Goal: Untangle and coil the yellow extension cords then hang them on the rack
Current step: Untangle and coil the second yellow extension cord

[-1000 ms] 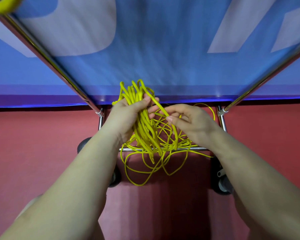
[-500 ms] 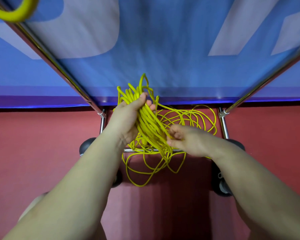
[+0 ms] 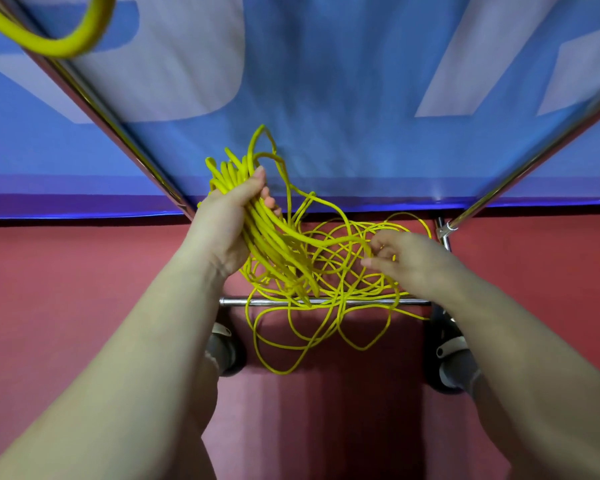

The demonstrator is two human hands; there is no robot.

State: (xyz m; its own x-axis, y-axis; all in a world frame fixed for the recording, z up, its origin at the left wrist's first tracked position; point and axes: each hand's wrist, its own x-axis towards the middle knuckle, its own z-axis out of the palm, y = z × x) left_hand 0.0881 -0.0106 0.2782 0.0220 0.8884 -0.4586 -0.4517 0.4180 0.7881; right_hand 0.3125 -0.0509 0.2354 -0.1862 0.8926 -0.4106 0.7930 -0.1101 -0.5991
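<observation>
Two hands work one yellow tangle. Since half a second ago the right hand [image 3: 407,263] has moved out to the right, away from the bundle, drawing a single strand sideways so it now spans the gap between the hands; the loose loops have spread wider. The left hand [image 3: 227,225] has kept its place and its hold.

The left grip is closed round a thick bundle of the yellow extension cords [image 3: 274,251], thumb across the front, fingertips showing behind the strands; the bundle's looped ends stick up above the fist. The right grip is partly curled, thumb and fingers pinching that one strand.

Both forearms reach forward, the left wrist raised, the right lower with its palm turned down. The loose tangle hangs over the rack's [image 3: 409,301] chrome crossbar, loops dangling toward the red floor [image 3: 66,289]. Another yellow cord [image 3: 54,46] curves across the top left corner.
</observation>
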